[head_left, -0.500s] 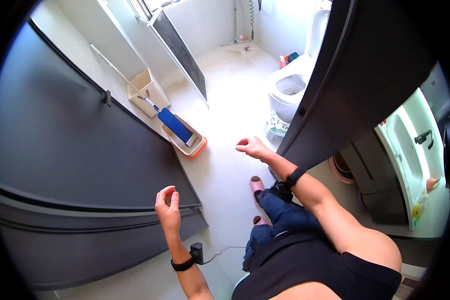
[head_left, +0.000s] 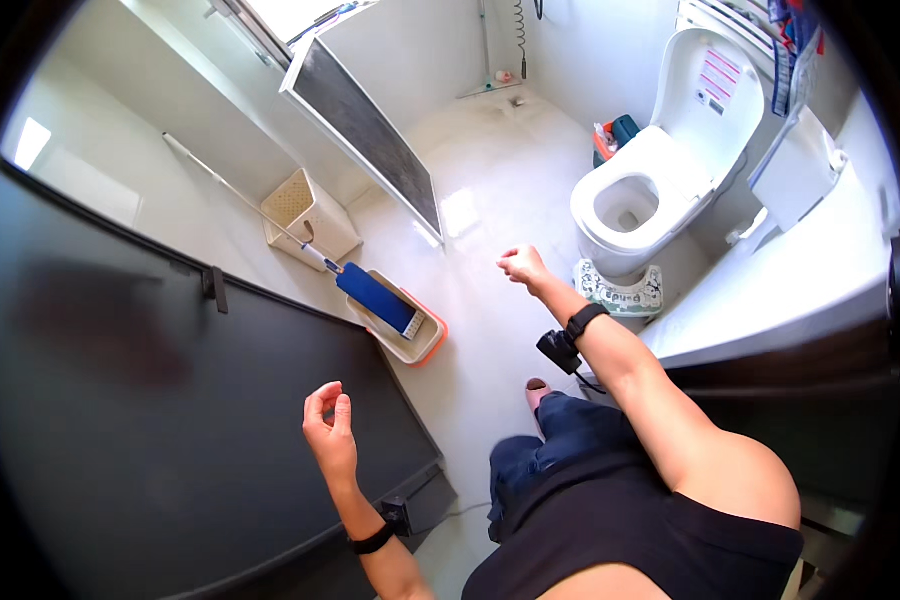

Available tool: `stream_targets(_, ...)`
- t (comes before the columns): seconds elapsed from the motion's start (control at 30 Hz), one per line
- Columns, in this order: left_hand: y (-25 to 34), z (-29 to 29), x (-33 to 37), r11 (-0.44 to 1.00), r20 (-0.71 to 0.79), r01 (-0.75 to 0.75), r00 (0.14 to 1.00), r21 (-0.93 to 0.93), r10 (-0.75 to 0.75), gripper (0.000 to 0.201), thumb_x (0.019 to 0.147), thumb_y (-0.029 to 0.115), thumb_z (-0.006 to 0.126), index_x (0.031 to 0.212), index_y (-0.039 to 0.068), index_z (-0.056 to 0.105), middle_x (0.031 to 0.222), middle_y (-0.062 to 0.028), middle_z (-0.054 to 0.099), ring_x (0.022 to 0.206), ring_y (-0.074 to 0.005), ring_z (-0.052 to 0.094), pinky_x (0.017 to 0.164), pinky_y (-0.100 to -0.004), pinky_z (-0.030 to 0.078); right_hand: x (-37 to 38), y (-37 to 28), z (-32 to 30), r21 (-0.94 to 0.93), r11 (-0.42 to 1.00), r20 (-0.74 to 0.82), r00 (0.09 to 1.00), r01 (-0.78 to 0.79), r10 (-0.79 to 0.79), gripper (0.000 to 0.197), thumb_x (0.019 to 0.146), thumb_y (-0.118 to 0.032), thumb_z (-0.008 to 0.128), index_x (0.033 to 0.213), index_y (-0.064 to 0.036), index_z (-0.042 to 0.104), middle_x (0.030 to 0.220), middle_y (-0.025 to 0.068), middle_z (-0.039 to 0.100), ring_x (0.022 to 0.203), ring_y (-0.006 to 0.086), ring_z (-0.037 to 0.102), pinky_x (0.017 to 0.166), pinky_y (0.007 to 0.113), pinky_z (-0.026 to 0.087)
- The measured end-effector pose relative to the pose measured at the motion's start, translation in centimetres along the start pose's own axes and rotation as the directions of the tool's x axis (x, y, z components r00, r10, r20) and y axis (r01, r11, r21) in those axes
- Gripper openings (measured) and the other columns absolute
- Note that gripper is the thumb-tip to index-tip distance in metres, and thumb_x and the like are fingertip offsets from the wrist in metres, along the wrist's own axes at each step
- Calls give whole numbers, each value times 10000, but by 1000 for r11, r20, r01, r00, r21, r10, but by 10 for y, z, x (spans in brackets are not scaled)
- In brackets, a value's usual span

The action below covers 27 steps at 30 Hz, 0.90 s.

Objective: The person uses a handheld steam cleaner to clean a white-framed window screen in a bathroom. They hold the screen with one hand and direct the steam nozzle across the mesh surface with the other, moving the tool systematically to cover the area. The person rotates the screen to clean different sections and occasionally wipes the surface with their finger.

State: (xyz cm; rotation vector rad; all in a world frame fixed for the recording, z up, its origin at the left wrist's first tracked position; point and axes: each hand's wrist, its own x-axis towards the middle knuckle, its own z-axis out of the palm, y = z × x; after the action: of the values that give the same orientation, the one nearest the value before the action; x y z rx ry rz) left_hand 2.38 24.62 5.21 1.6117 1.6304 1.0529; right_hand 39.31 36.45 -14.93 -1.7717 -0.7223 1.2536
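My left hand (head_left: pixel 329 425) hangs in mid-air in front of the dark grey door panel (head_left: pixel 200 430). Its fingers are loosely curled, with a gap to the thumb and nothing held. Farther forward, my right hand (head_left: pixel 523 267) is raised over the pale floor, its fingers folded in and no object visible in them. It is nearest to the white toilet (head_left: pixel 620 205), whose lid stands up, and to a patterned footstool (head_left: pixel 620 290) at the toilet's base. Neither hand touches anything. Each wrist wears a black strap with a small black box.
At left, a blue flat mop (head_left: pixel 375 298) rests in a beige-and-orange basin (head_left: pixel 428 335), beside a cream basket (head_left: pixel 315 215). A framed dark panel (head_left: pixel 365 130) juts out ahead. A white counter (head_left: pixel 810 270) lies at right. A coiled hose (head_left: pixel 521 35) hangs on the far wall.
I have moved forward into the bathroom. The toilet and counter show more fully, and the dark door frame at right has left the view. Both hands keep nearly the same pose.
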Motion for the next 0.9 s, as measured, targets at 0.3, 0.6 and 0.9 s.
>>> stream_targets(0.3,-20,46,154,997,91,-47,995,66,41,166,858,83,585,1001,0,607,839,-3,589,708,-60,507,601,-202,414,139,-54,-6,146,989,-8,1000,-13,15,149,783,-131,641,870,-21,592,730,52,599,642,124,573,547,259,494)
stream_targets(0.6,0,140,360,988,221,-139,964,-67,151,158,838,72,596,979,3,613,924,-60,600,833,-139,574,703,-251,455,232,-144,-66,298,955,-193,979,-1,62,154,806,-148,645,908,-40,608,760,30,605,678,108,585,600,254,510)
stream_targets(0.9,41,287,504,948,358,-302,878,-100,318,156,827,65,597,966,-4,612,890,-76,594,784,-143,580,652,-257,472,310,-93,-173,373,921,-373,891,-111,259,133,819,-153,614,876,-33,605,762,43,608,657,122,575,578,252,493)
